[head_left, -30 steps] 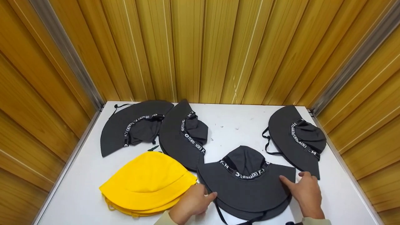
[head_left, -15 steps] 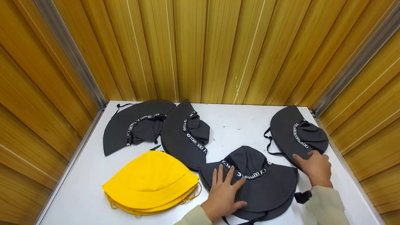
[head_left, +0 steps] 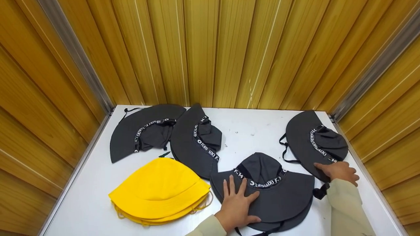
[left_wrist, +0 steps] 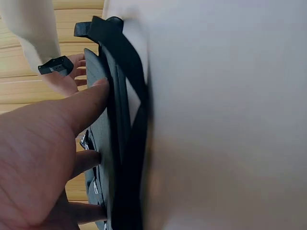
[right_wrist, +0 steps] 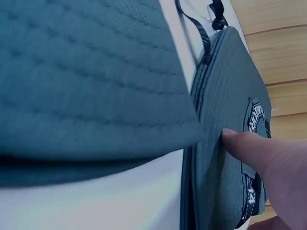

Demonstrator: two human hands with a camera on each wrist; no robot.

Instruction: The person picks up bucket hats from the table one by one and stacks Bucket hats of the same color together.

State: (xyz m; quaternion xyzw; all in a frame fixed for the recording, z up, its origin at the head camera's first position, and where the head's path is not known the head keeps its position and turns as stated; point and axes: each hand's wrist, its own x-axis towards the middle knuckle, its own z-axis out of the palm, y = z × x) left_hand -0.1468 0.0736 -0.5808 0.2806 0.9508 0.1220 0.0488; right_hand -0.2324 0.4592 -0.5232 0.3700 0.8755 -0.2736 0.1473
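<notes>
My left hand (head_left: pixel 237 206) lies with fingers spread on the brim of a dark grey bucket hat (head_left: pixel 279 203) at the front centre. That hat lies on another dark brim, and a black strap (left_wrist: pixel 129 62) hangs along its edge in the left wrist view. My right hand (head_left: pixel 339 171) rests on a second dark grey hat (head_left: pixel 298 144) at the right. Its straight thumb (right_wrist: pixel 244 143) touches that hat's brim in the right wrist view; its other fingers are partly hidden. Both hats have a lettered band beside a folded crown.
Stacked yellow bucket hats (head_left: pixel 160 190) lie at the front left. Behind them, two groups of dark hats touch: a left hat (head_left: pixel 128 137) and a middle hat (head_left: pixel 187 144). Corrugated yellow walls (head_left: pixel 229 55) enclose the white table (head_left: pixel 249 131) at the back and sides.
My left hand has moved right, from beside the yellow hats onto the front dark hat. My right hand has left that hat's edge and moved up and right onto the right hat.
</notes>
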